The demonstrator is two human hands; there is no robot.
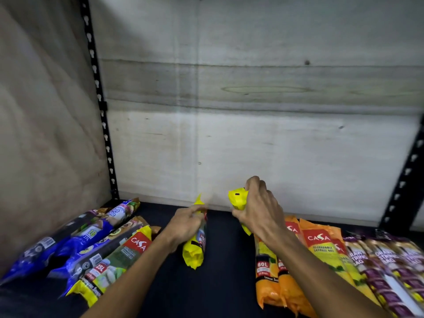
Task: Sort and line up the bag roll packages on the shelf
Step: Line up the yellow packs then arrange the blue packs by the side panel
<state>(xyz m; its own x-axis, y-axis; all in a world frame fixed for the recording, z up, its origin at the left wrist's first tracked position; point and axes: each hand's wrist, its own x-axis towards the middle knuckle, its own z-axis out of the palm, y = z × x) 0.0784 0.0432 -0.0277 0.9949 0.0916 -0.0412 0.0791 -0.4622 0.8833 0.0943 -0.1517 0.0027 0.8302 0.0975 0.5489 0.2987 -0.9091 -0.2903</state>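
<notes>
On a dark shelf [220, 283], each hand grips a yellow bag roll. The left hand [187, 224] closes around one roll [193, 253] lying at centre; the right hand [259, 206] clasps another [238, 199], lifted at 1 o'clock. Blue packages [68, 244] crowd 9 o'clock, orange packages [275, 278] and purple packages [390, 271] 3 o'clock.

Two yellow plastic bag-roll packages [193, 253] [238, 199] held mid-shelf, one tilted low, one raised; blue and green-labelled rolls [91, 244] lying left, orange [275, 271] and purple ones [390, 267] lined up right.
</notes>
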